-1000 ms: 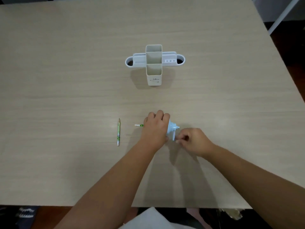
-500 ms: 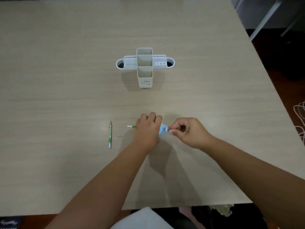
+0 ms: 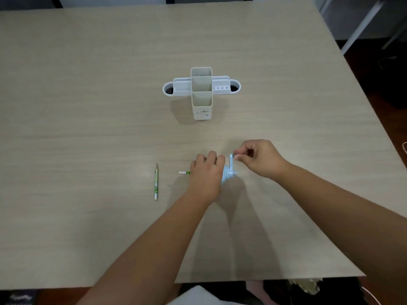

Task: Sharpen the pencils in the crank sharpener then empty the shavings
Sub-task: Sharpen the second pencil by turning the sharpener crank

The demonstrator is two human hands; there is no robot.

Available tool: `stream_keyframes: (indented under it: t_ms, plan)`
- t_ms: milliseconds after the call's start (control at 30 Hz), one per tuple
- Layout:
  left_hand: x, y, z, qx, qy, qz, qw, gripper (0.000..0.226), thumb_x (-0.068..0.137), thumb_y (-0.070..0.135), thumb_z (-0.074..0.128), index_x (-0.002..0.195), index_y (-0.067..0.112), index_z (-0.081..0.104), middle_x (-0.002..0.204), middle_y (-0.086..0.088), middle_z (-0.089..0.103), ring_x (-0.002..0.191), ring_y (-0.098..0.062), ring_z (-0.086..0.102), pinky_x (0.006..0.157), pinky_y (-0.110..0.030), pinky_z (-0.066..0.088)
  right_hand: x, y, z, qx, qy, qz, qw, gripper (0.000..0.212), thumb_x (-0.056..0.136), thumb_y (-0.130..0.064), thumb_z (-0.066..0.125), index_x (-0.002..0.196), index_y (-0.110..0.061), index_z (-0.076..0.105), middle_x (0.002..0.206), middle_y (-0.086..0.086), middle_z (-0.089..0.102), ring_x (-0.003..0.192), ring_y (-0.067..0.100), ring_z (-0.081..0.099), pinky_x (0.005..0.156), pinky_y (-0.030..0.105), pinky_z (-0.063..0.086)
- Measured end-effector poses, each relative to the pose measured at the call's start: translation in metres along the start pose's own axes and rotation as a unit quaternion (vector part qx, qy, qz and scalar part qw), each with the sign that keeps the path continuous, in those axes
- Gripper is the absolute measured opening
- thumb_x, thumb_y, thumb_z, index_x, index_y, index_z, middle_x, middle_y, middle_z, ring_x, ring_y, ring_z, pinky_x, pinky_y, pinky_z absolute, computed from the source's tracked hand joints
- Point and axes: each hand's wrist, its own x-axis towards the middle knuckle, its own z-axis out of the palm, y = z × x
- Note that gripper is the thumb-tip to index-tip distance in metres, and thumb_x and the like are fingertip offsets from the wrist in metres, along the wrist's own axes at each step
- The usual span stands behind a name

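- Pale blue plastic, that's the small crank sharpener (image 3: pixel 226 176), sitting on the light wood-grain table (image 3: pixel 88 106) near the front edge, mostly hidden under the left hand.
- The left hand (image 3: pixel 206 175) lies over the sharpener's body with fingers curled down around it, gripping it against the table.
- A green pencil with a white end (image 3: pixel 184 172) pokes out from under that hand on its left side, lying level and pointing away from the sharpener; the rest of it is covered.
- The right hand (image 3: pixel 258 158) sits just to the right of the sharpener, thumb and fingertips pinching the knob at the end of the pale blue crank arm (image 3: pixel 231 161), which stands up and away from the body.
- The two hands are close together but not touching, one on each side of the crank.
- A second green patterned pencil (image 3: pixel 156 182) lies loose on the table to the left, well apart from the hands, its sharpened dark tip pointing towards the far edge.
- Further back, in the middle of the table, stands a white and cream plastic desk organiser (image 3: pixel 201 93) with tall middle compartments and low rounded wings at each side.
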Motion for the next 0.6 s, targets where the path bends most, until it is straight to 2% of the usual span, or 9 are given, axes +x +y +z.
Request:
stream_keyframes:
  t_ms: [67, 167, 233, 300, 400, 467, 533, 600]
  plan:
    - [-0.001, 0.001, 0.000, 0.001, -0.001, -0.003, 1.000, 0.071, 0.028, 0.023, 0.087, 0.090, 0.016, 0.054, 0.089, -0.002, 0.056, 0.069, -0.026, 0.050, 0.055, -0.030, 0.033, 0.011, 0.014, 0.015, -0.040, -0.004, 0.019, 0.999, 0.006, 0.080, -0.008, 0.067, 0.077, -0.004, 0.069, 0.077, -0.002, 0.068, 0.065, 0.005, 0.060, 0.061, 0.003, 0.042]
    - [0.000, 0.002, 0.001, -0.002, -0.002, -0.017, 1.000, 0.067, 0.031, 0.018, 0.085, 0.092, 0.018, 0.055, 0.090, -0.001, 0.055, 0.071, -0.026, 0.050, 0.055, -0.030, 0.031, -0.009, 0.033, 0.035, -0.090, -0.079, 0.025, 0.993, 0.007, 0.078, -0.002, 0.063, 0.074, -0.003, 0.069, 0.077, 0.009, 0.070, 0.066, 0.020, 0.059, 0.066, 0.026, 0.045]
    - [0.001, 0.003, 0.002, -0.007, -0.002, -0.025, 1.000, 0.066, 0.034, 0.015, 0.083, 0.093, 0.018, 0.055, 0.090, -0.002, 0.054, 0.072, -0.027, 0.049, 0.056, -0.030, 0.030, -0.036, 0.035, 0.037, -0.069, -0.109, 0.042, 0.991, 0.007, 0.077, -0.003, 0.066, 0.072, -0.007, 0.069, 0.076, 0.010, 0.072, 0.066, 0.023, 0.062, 0.065, 0.031, 0.048]
    - [0.001, 0.004, 0.001, 0.000, -0.005, -0.019, 1.000, 0.067, 0.032, 0.013, 0.084, 0.093, 0.017, 0.055, 0.090, -0.003, 0.055, 0.072, -0.027, 0.050, 0.056, -0.030, 0.031, -0.056, 0.024, 0.028, -0.003, -0.100, 0.032, 0.994, 0.006, 0.077, -0.008, 0.071, 0.071, -0.010, 0.070, 0.075, 0.007, 0.072, 0.065, 0.016, 0.063, 0.066, 0.027, 0.050]
    - [0.000, 0.005, -0.003, 0.014, -0.002, -0.006, 1.000, 0.069, 0.028, 0.015, 0.085, 0.090, 0.017, 0.055, 0.088, -0.004, 0.056, 0.069, -0.028, 0.051, 0.055, -0.030, 0.036, -0.035, 0.010, 0.014, 0.063, 0.024, 0.015, 0.998, 0.005, 0.077, -0.009, 0.072, 0.074, -0.011, 0.069, 0.075, -0.005, 0.071, 0.065, 0.003, 0.060, 0.065, 0.013, 0.048]
    - [0.001, 0.005, -0.003, 0.021, -0.007, -0.006, 1.000, 0.070, 0.027, 0.017, 0.086, 0.089, 0.018, 0.054, 0.088, -0.002, 0.055, 0.069, -0.027, 0.051, 0.056, -0.030, 0.034, -0.006, 0.009, 0.016, 0.047, 0.061, 0.026, 0.997, 0.003, 0.078, -0.006, 0.070, 0.077, -0.009, 0.070, 0.078, 0.000, 0.071, 0.069, 0.007, 0.062, 0.070, 0.017, 0.049]
    - [0.002, 0.005, -0.003, 0.021, -0.011, -0.022, 0.999, 0.070, 0.027, 0.016, 0.085, 0.088, 0.018, 0.053, 0.087, -0.002, 0.055, 0.069, -0.027, 0.051, 0.055, -0.030, 0.032, 0.006, 0.017, 0.029, -0.025, -0.001, 0.036, 0.999, 0.008, 0.078, 0.000, 0.064, 0.078, -0.005, 0.070, 0.081, 0.008, 0.071, 0.072, 0.015, 0.061, 0.071, 0.023, 0.047]
    - [0.002, 0.004, -0.001, 0.011, -0.012, -0.028, 0.999, 0.070, 0.027, 0.014, 0.084, 0.090, 0.018, 0.054, 0.088, -0.002, 0.056, 0.069, -0.027, 0.051, 0.054, -0.030, 0.031, -0.011, 0.026, 0.038, -0.089, -0.075, 0.031, 0.993, 0.014, 0.076, 0.003, 0.061, 0.073, -0.008, 0.069, 0.075, 0.007, 0.069, 0.067, 0.013, 0.057, 0.064, 0.020, 0.039]
